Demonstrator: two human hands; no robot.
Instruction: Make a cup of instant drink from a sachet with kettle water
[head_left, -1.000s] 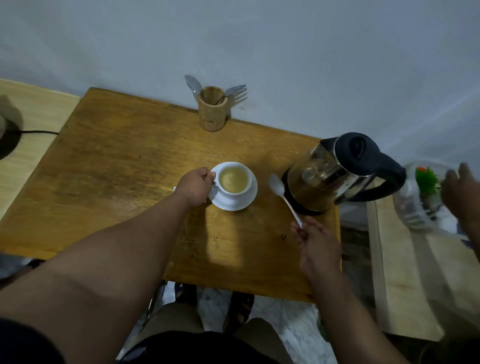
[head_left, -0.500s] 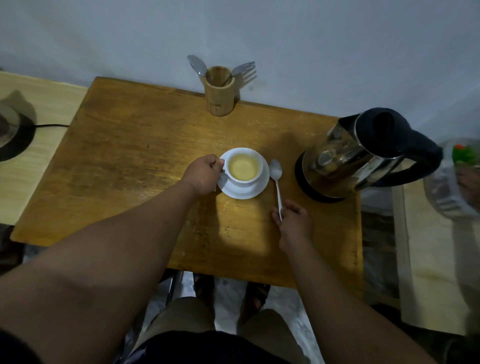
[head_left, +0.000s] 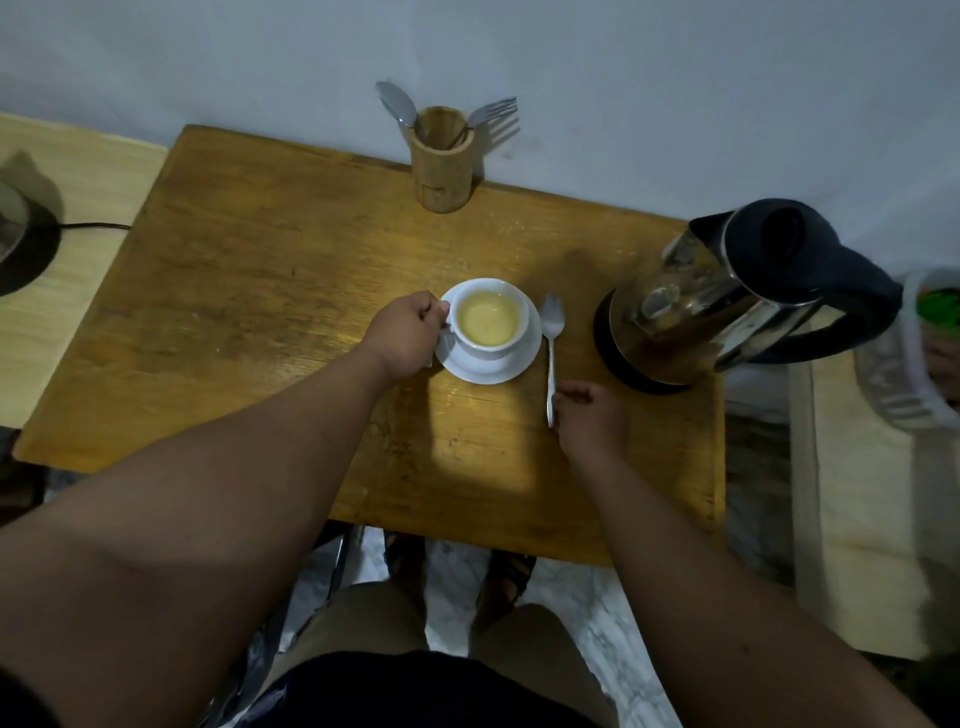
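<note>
A white cup (head_left: 488, 318) full of pale yellow drink stands on a white saucer (head_left: 485, 370) in the middle of the wooden table (head_left: 260, 322). My left hand (head_left: 406, 335) is closed around the cup's handle on its left side. Just right of the saucer a metal spoon (head_left: 551, 343) lies flat on the table, bowl pointing away from me. My right hand (head_left: 592, 415) pinches the near end of the spoon's handle. A steel kettle (head_left: 727, 291) with a black lid and handle stands on its black base at the table's right side.
A wooden holder (head_left: 441, 161) with a spoon and a fork stands at the table's far edge against the wall. Another person's hand holds a white basket (head_left: 904, 374) at the right edge, over a pale bench. A dark round object with a cord sits far left.
My right hand brought the spoon down from a raised, slanted position and laid it flat beside the saucer. My left hand stayed on the cup handle. The view shifted slightly.
</note>
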